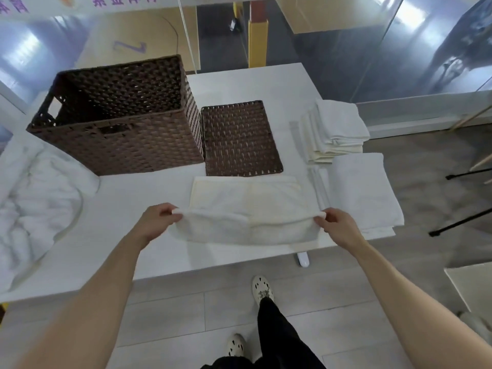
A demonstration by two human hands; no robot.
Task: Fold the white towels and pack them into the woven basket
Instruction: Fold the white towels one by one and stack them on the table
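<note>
White terry towel lies on the pale surface, in front and just right of the dark brown woven basket, mid-fold. The left hand and right hand each pinch a lifted near corner. The next move likely calls for carrying that edge basketward, squarely onto the far edge.

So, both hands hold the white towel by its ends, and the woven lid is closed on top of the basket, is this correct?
Not quite. The head view shows the woven lid lying flat on the table, just right of the basket, which stands open. The rest holds: the left hand and the right hand pinch the white towel by its ends.
</note>
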